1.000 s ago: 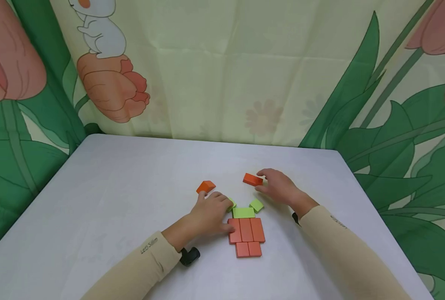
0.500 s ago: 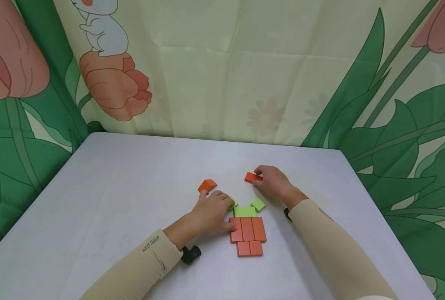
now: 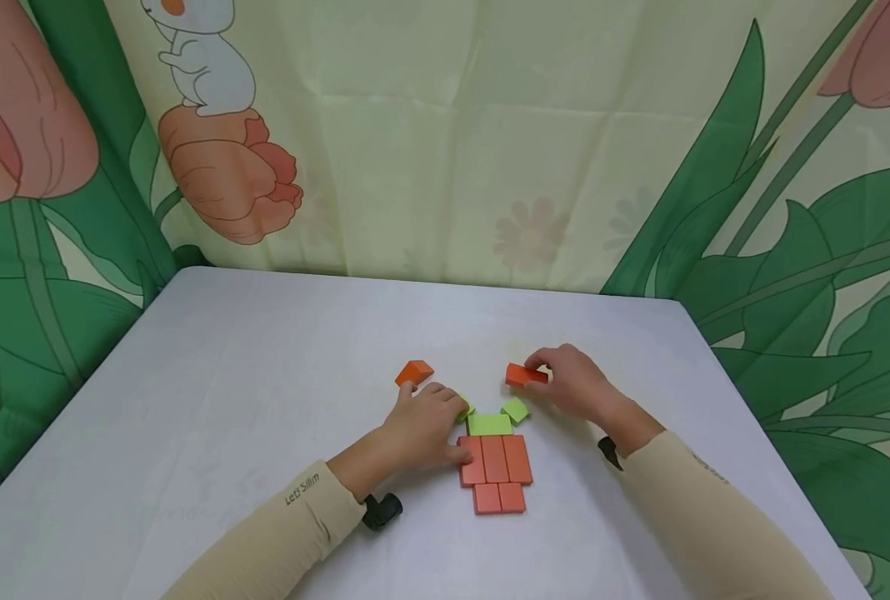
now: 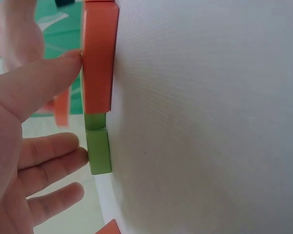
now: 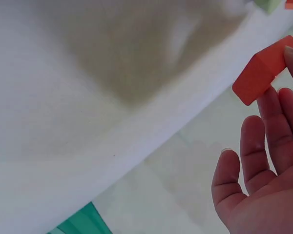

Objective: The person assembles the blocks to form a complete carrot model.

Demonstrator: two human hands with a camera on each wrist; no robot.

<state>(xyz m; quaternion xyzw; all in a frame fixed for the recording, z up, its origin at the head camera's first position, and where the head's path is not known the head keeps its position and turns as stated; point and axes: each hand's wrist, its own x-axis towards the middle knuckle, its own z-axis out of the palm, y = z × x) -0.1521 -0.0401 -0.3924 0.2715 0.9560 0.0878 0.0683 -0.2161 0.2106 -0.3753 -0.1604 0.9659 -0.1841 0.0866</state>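
My right hand (image 3: pixel 576 383) pinches an orange triangular block (image 5: pixel 261 70) between thumb and fingertips, held above the table in the right wrist view. My left hand (image 3: pixel 426 425) rests beside a flat figure made of blocks. Its thumb touches the side of a red block (image 4: pixel 98 58), and its fingertips are at a small green block (image 4: pixel 99 152). In the head view, a light green rectangular block (image 3: pixel 490 425) lies above three upright red blocks (image 3: pixel 494 458), with two shorter red blocks (image 3: pixel 500 498) below. Another small green block (image 3: pixel 516 411) sits tilted at the upper right.
A second orange triangular block (image 3: pixel 415 372) lies just beyond the left hand. All blocks lie on a white-covered table (image 3: pixel 280 333). Behind its far edge hangs a curtain (image 3: pixel 415 167) printed with flowers and leaves.
My right hand has closed its fingers on the orange block, picked it up and brought it slightly nearer and to the right. The left hand stays at the figure's left side.
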